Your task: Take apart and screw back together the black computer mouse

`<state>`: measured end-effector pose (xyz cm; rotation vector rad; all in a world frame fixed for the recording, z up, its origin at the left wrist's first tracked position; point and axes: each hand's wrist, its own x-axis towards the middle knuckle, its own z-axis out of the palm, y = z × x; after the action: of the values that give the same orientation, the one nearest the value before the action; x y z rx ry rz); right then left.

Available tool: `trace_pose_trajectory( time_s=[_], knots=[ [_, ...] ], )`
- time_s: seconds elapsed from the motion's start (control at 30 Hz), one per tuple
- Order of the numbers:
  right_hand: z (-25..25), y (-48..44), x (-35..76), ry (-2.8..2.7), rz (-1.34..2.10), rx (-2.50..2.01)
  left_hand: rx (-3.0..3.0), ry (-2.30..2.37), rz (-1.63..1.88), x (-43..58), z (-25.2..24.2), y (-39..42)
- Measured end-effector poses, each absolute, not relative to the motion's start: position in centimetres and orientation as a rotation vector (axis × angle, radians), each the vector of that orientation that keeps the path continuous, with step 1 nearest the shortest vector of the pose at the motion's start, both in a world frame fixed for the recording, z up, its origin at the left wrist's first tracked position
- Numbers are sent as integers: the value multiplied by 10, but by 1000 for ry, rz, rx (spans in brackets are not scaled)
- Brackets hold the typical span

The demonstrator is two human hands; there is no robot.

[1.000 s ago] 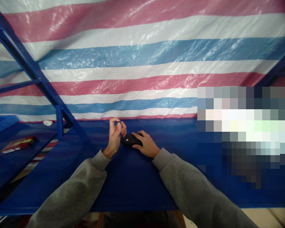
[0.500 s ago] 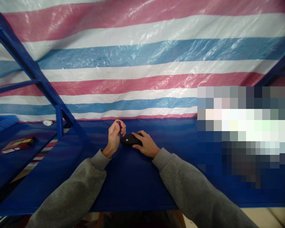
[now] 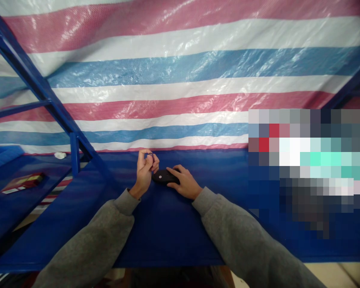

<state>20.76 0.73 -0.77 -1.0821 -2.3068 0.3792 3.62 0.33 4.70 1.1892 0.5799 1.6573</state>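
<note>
A black computer mouse (image 3: 162, 176) with a pale round mark lies on the blue tabletop (image 3: 168, 224) in front of me. Over its right end rests my right hand (image 3: 184, 183), with the thumb along the near side and fingers along the far side. Just left of the mouse I hold up my left hand (image 3: 145, 169), its fingers curled in a pinch. Between thumb and fingers shows a small dark curved thing (image 3: 151, 154), too small to name and partly hidden by the fingers.
A striped plastic sheet (image 3: 156, 94) hangs behind the table. Blue metal posts (image 3: 45, 86) stand at the left. Beyond them are a red box (image 3: 24, 182), a crumpled white piece (image 3: 60, 155) and a blue tray (image 3: 4, 156). A pixelated patch hides the right side.
The index finger of my left hand has lifted and arched, and the small dark thing shows differently between the fingers. My right hand and the mouse have stayed in place.
</note>
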Motion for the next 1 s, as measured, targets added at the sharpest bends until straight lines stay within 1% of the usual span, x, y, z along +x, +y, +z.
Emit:
trace_pose_trajectory(
  time_s=[0.4,1.0],
  knots=[
    [-8,9,206,-2323,368,-1086,1266,625,1674,36,48,2],
    [-8,8,206,-2318,362,-1080,1223,547,1734,38,49,4]
  ],
)
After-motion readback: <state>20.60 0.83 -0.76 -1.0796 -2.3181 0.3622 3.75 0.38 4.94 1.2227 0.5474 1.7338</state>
